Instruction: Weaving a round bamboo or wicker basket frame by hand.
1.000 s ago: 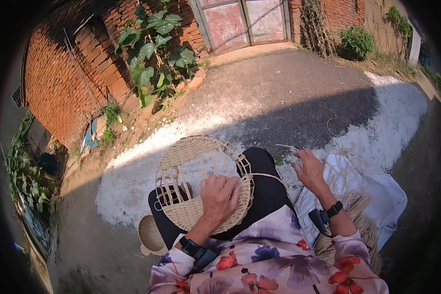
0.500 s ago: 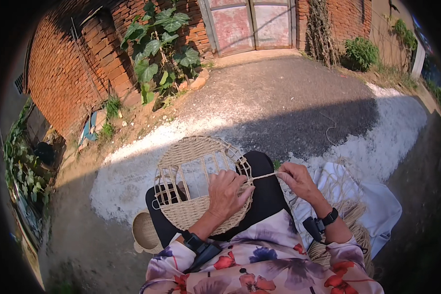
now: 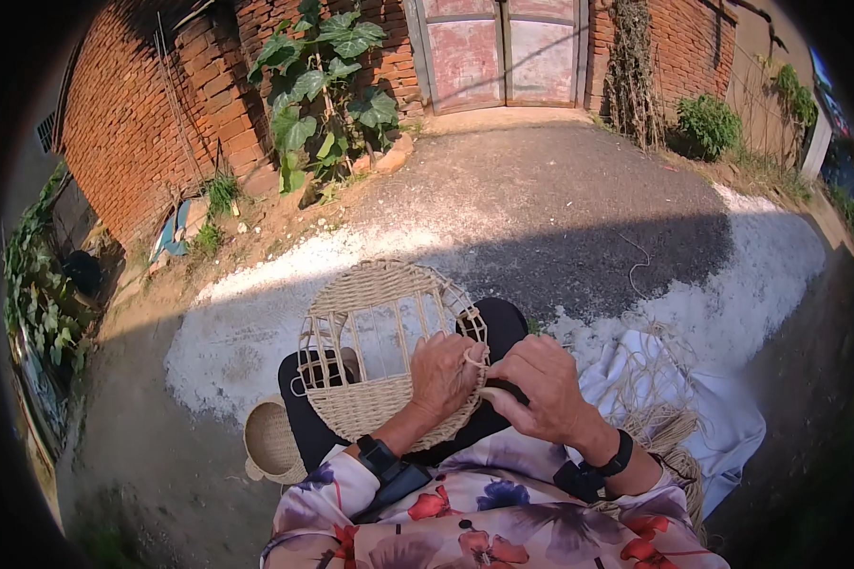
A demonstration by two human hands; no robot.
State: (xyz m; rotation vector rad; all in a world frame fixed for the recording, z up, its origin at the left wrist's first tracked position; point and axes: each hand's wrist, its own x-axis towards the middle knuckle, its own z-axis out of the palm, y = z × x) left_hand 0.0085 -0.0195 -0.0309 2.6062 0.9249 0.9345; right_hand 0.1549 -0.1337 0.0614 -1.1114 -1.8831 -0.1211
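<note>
A round, flat basket piece (image 3: 356, 406) of tan twisted cord lies across my lap, with a band of close weave at its far and near ends. Bare ribs and wire span the open part between. My left hand (image 3: 439, 372) is closed on its right side, fingers over the rim. Just right of that rim, my right hand (image 3: 541, 387) is closed, its thumb pointing left toward the edge. A short loop of cord (image 3: 477, 360) shows between the two hands; its end, in the right fingers, is mostly hidden.
Left of my knee sits a small woven bowl-shaped basket (image 3: 273, 440). At my right, loose cord (image 3: 662, 425) lies heaped over a white cloth (image 3: 731, 417). Ahead are a plant (image 3: 304, 95), a brick wall (image 3: 128, 123) and a worn double door (image 3: 503, 57).
My right hand has moved left and nearer to me, from holding the cord stretched out to beside the rim. My left hand still holds the basket piece.
</note>
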